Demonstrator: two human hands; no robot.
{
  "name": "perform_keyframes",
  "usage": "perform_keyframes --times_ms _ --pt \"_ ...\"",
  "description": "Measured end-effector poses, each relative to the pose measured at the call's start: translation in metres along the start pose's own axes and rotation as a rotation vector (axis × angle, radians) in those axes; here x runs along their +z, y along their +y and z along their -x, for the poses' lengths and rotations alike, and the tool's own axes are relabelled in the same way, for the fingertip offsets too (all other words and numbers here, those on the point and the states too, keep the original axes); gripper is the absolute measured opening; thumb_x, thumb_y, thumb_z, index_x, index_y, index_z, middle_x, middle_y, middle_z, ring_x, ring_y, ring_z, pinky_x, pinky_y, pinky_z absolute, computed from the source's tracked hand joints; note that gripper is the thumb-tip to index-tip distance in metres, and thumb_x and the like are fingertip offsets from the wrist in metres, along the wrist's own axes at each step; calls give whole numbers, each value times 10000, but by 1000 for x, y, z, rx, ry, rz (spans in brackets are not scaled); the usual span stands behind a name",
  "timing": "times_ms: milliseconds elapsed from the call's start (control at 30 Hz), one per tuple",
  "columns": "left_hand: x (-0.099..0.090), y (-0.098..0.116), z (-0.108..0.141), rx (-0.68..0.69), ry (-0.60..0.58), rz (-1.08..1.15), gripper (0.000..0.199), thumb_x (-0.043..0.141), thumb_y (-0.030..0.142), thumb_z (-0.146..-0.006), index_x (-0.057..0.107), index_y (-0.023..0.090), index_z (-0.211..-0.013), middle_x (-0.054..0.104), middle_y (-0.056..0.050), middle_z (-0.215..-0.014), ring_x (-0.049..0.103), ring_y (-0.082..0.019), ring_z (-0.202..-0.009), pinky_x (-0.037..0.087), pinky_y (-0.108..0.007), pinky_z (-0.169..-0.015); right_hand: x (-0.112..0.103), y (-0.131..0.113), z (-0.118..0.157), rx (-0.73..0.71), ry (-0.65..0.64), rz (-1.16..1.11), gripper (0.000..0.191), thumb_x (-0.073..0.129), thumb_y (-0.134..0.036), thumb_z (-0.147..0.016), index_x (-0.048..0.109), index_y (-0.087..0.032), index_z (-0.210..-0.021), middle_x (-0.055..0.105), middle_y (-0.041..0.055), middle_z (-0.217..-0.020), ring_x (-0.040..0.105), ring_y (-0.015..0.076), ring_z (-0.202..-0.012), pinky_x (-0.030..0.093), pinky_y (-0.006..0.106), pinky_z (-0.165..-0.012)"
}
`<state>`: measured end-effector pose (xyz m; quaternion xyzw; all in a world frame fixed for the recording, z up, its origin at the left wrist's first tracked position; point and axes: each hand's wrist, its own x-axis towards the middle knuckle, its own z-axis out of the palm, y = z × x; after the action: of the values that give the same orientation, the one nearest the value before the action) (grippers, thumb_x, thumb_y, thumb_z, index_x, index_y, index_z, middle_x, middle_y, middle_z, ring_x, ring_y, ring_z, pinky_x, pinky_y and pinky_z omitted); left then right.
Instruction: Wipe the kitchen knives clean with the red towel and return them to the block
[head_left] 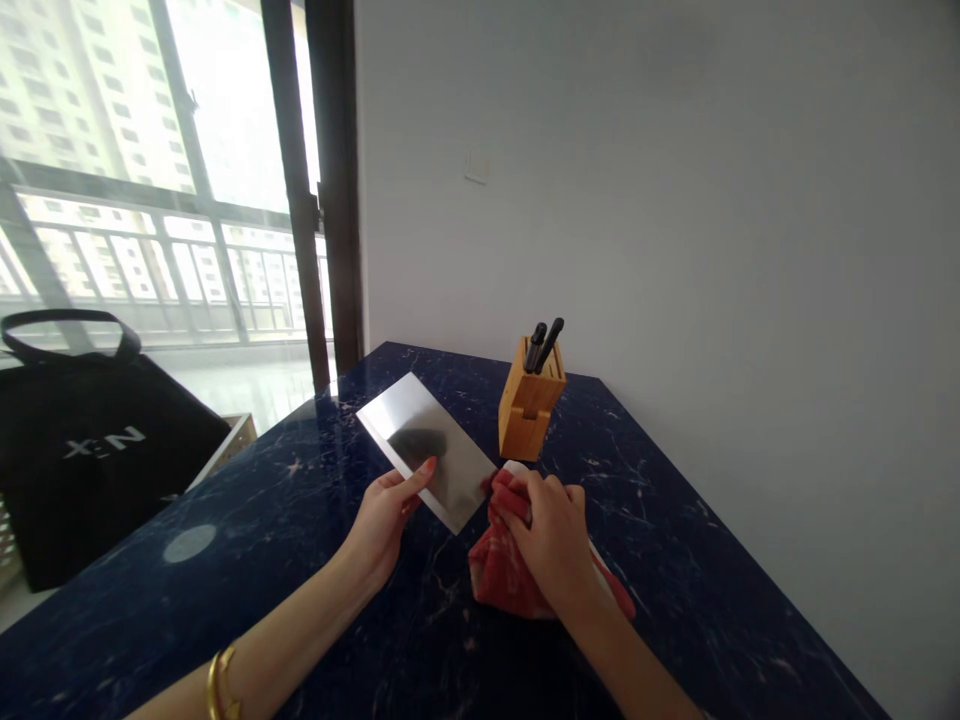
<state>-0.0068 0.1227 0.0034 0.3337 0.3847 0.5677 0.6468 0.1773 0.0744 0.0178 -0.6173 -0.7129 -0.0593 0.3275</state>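
Left fingers: clamped on the near edge of a flat, rectangular steel cleaver blade, smooth and shiny.
Right fingers: closed on a crumpled red cloth, which touches the blade's corner.
Near blade: slotted bamboo knife block with black knife handles.
Below: worktop, dark blue stone with white veins.
Far left: black tote bag.

My left grip holds a steel cleaver while my right grip bunches a red cloth against it, above the dark marble desk, near a bamboo knife block.
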Motion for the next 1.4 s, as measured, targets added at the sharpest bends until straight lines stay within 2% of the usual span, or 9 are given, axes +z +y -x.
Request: perform_keyframes --times_ms 333,500,600,767,933,1100,1200,1300,1400 --pt "-7 10 -7 63 69 66 235 753 260 -569 685 132 -753 688 -23 -758 594 -115 -707 406 -197 -667 3 16 -2 71 -50 46 98 567 -262 -759 525 -201 -824 581 16 -784 502 199 -780 287 335 -725" --pt "0 4 0 77 -12 42 266 745 278 -582 681 119 -785 692 -48 -750 603 -140 -677 424 -235 -675 -1 5 1 32 -10 -174 180 521 -212 -787 532 -219 -966 567 30 -900 488 182 -835 336 302 -752" --pt "0 2 1 90 -15 51 254 745 270 -582 680 127 -781 691 -38 -747 604 -132 -669 424 -225 -667 -5 2 1 20 -43 -173 284 543 -234 -781 533 -253 -1064 581 22 -913 486 183 -833 335 310 -766" --pt "-9 11 -8 95 33 102 231 738 254 -590 677 128 -774 690 -29 -726 599 -113 -626 427 -202 -627 -8 10 -3 -4 -183 -159 95 553 -273 -780 624 -217 -809 605 3 -748 488 173 -769 338 286 -705" --pt "-13 23 -12 147 69 115 302 744 261 -581 677 122 -841 696 -44 -771 611 -135 -682 432 -204 -624 -9 14 -2 100 -293 -274 124 555 -279 -767 609 -195 -692 566 -9 -701 500 145 -699 360 243 -619" --pt "-6 14 -4 122 -4 101 303 741 259 -586 677 134 -855 699 -41 -788 609 -139 -682 424 -208 -625 -11 4 0 65 -169 -276 91 557 -272 -777 608 -205 -744 565 -6 -714 496 154 -740 365 254 -671" --pt "-1 7 1 94 -34 97 293 735 258 -596 677 145 -860 699 -37 -796 611 -139 -680 424 -211 -629 -9 -3 2 28 -91 -147 158 562 -328 -777 616 -212 -870 581 15 -748 485 172 -754 355 283 -698" --pt "0 5 1 69 -2 105 270 735 249 -597 675 143 -839 696 -29 -777 607 -126 -661 426 -201 -615 -4 -5 3 -16 -79 8 269 579 -357 -763 596 -210 -988 598 30 -780 478 196 -790 336 315 -727" --pt "-6 9 -6 48 70 132 238 725 246 -616 671 134 -819 690 -27 -789 604 -110 -655 430 -186 -593 0 -2 4 -29 -111 22 246 570 -357 -769 600 -210 -964 598 28 -768 479 195 -785 340 309 -726"
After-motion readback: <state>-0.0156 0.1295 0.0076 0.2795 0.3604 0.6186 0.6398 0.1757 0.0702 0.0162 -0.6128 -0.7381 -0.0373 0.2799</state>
